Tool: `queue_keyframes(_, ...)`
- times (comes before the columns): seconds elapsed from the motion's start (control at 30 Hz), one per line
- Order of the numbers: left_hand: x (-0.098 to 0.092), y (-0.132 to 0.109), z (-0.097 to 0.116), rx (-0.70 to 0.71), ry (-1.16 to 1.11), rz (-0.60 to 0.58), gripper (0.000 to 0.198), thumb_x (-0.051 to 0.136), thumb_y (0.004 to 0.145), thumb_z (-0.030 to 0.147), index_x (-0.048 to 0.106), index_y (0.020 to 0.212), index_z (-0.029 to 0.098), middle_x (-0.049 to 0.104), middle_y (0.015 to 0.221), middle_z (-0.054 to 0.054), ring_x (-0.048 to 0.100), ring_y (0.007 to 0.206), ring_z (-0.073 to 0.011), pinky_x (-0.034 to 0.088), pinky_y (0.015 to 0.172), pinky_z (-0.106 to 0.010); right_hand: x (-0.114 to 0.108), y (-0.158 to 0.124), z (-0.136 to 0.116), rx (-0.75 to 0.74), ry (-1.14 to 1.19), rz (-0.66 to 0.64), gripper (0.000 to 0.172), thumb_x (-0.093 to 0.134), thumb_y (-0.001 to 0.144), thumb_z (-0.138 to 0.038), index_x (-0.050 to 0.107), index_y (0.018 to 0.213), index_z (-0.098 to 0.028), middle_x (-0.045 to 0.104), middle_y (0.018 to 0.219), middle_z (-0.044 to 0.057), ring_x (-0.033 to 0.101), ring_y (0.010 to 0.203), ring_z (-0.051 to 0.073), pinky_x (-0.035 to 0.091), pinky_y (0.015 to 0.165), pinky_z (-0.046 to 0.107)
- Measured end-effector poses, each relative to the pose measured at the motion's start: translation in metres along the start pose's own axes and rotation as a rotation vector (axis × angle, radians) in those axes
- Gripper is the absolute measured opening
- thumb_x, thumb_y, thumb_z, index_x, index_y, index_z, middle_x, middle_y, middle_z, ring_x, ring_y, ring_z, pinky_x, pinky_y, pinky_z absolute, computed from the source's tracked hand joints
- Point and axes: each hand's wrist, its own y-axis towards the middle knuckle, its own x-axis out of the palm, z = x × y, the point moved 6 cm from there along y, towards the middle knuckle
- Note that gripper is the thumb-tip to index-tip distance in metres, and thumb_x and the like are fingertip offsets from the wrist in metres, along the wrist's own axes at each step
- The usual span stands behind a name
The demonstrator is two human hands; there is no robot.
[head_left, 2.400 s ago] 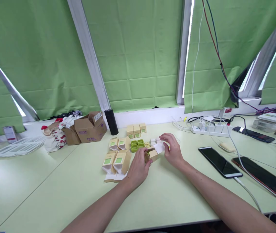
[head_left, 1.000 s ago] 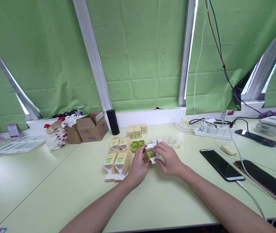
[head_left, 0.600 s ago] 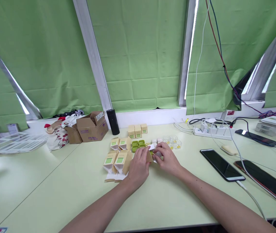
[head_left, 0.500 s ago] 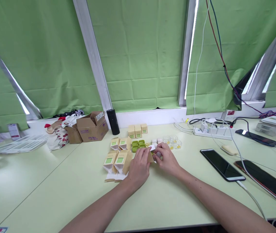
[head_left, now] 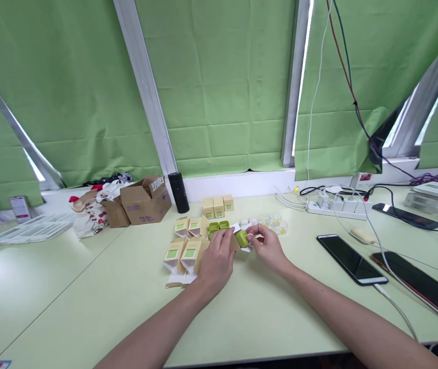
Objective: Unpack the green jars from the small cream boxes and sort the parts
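My left hand (head_left: 218, 256) is closed around a small tan cardboard box (head_left: 235, 243) lying on its side, its white flaps spread at the right end. At that mouth sits a small rounded green case (head_left: 242, 238), partly clear of the box. A pinch of my right hand's (head_left: 268, 248) thumb and fingers holds the case by its right side, at what looks like a yellow ring. Several square green cases (head_left: 219, 226) stand just behind my left hand, partly hidden by it. To their left are tan boxes with green labels (head_left: 190, 253), flaps open.
Three closed tan boxes (head_left: 219, 207) stand farther back. Clear round containers with yellow bits (head_left: 276, 224) and white pieces (head_left: 246, 222) lie beyond my right hand. A black cylinder (head_left: 179, 192), a cardboard carton (head_left: 145, 202), phones (head_left: 352, 260) and a power strip (head_left: 338, 209) surround the work area.
The green case now shows at the box's mouth, where it was mostly hidden before. My right hand has shifted slightly right with it, and my left hand slightly left with the box.
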Motion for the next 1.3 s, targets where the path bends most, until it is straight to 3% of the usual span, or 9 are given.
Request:
queue_keyframes(0.3, -0.004, 0.001, 0.002, 0.022, 0.061, 0.049, 0.076, 0.056, 0.087, 0.005, 0.033, 0.157, 0.026, 0.057, 0.135, -0.014, 0.054, 0.13, -0.0316, 0.057, 0.098, -0.046, -0.006, 0.006, -0.001, 0.05, 0.282, 0.003, 0.044, 0.072, 0.082, -0.065, 0.056, 0.084, -0.025, 0.073, 0.091, 0.006, 0.062, 0.073, 0.019, 0.053, 0.064, 0.032)
queue_keyframes(0.47, -0.002, 0.001, 0.003, 0.075, 0.109, 0.043, 0.074, 0.05, 0.088, 0.003, 0.035, 0.157, 0.025, 0.058, 0.133, -0.016, 0.054, 0.13, -0.0328, 0.058, 0.093, -0.045, 0.007, -0.001, -0.008, 0.261, 0.429, -0.255, 0.043, 0.083, 0.069, -0.054, 0.053, 0.074, -0.023, 0.076, 0.094, 0.008, 0.062, 0.063, 0.018, 0.047, 0.047, 0.027)
queue_keyframes(0.6, -0.001, 0.001, 0.008, 0.146, 0.103, 0.023, 0.066, 0.047, 0.093, 0.006, 0.038, 0.156, 0.023, 0.059, 0.134, -0.017, 0.053, 0.131, -0.0331, 0.057, 0.096, -0.046, 0.025, -0.012, -0.007, 0.389, 0.485, -0.462, 0.041, 0.087, 0.064, -0.046, 0.056, 0.072, -0.022, 0.068, 0.07, -0.001, 0.059, 0.054, 0.015, 0.049, 0.043, 0.026)
queue_keyframes(0.7, -0.001, 0.001, 0.012, 0.177, 0.115, -0.004, 0.063, 0.048, 0.095, 0.01, 0.039, 0.156, 0.023, 0.059, 0.135, -0.018, 0.053, 0.131, -0.0341, 0.057, 0.094, -0.046, 0.03, -0.014, -0.005, 0.394, 0.463, -0.485, 0.04, 0.088, 0.065, -0.045, 0.056, 0.071, -0.021, 0.063, 0.061, -0.003, 0.059, 0.051, 0.014, 0.05, 0.043, 0.025)
queue_keyframes(0.8, -0.003, 0.002, 0.01, 0.148, 0.181, -0.009, 0.066, 0.046, 0.093, 0.005, 0.039, 0.156, 0.023, 0.06, 0.134, -0.017, 0.054, 0.13, -0.0336, 0.058, 0.089, -0.043, 0.021, -0.006, -0.004, 0.368, 0.415, -0.387, 0.041, 0.088, 0.065, -0.047, 0.056, 0.072, -0.021, 0.065, 0.061, -0.003, 0.059, 0.049, 0.013, 0.048, 0.041, 0.024)
queue_keyframes(0.97, -0.009, 0.006, -0.001, 0.082, 0.309, 0.02, 0.079, 0.041, 0.084, -0.006, 0.039, 0.157, 0.024, 0.06, 0.133, -0.016, 0.054, 0.13, -0.0315, 0.058, 0.089, -0.04, -0.013, 0.013, -0.006, 0.329, 0.294, -0.264, 0.04, 0.085, 0.063, -0.047, 0.057, 0.071, -0.021, 0.069, 0.065, 0.001, 0.059, 0.048, 0.014, 0.042, 0.039, 0.023)
queue_keyframes(1.13, -0.016, 0.01, -0.008, 0.042, 0.367, 0.063, 0.08, 0.04, 0.084, -0.006, 0.038, 0.158, 0.024, 0.061, 0.131, -0.014, 0.056, 0.127, -0.0297, 0.058, 0.081, -0.035, -0.032, 0.017, -0.015, 0.182, -0.114, -0.287, 0.022, 0.074, 0.073, -0.033, 0.057, 0.067, -0.021, 0.065, 0.06, -0.001, 0.054, 0.051, 0.013, 0.034, 0.044, 0.022)
queue_keyframes(1.3, -0.017, 0.009, -0.009, -0.017, 0.291, 0.072, 0.076, 0.05, 0.087, 0.002, 0.036, 0.158, 0.025, 0.06, 0.131, -0.014, 0.055, 0.127, -0.0305, 0.058, 0.081, -0.036, -0.022, 0.006, -0.028, -0.011, -0.512, -0.341, 0.014, 0.068, 0.074, -0.014, 0.063, 0.064, -0.021, 0.064, 0.061, -0.001, 0.053, 0.056, 0.013, 0.03, 0.051, 0.024)
